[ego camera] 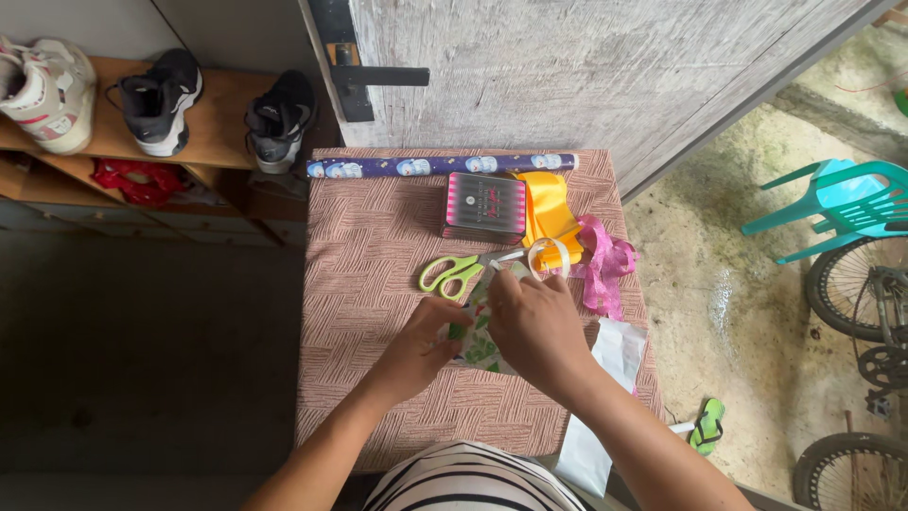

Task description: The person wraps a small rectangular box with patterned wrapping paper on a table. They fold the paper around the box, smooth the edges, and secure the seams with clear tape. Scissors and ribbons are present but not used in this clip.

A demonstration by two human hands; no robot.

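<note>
Both of my hands are closing on the small parcel in green-patterned wrapping paper at the middle of the cloth-covered table. My left hand is coming at it from the left, fingers curled and pinching the paper's left edge, thumb on top as far as I can make out. My right hand is lying flat over the parcel's right part, fingers stretched forward and pressed together, pinning the paper down; most of the parcel is hiding under this palm, so I cannot tell how the far fold is lying.

The parcel is sitting right between my two hands, its long axis running away from me and leaning slightly left, toward the green-handled scissors, which are lying just beyond my left fingertips, blades pointing right. Just past my right fingertips the tape roll is resting against the yellow ribbon, so my right hand is the nearer one to it. Farther right the pink ribbon is trailing near the table's edge, and white paper is hanging off beside my right wrist.
</note>
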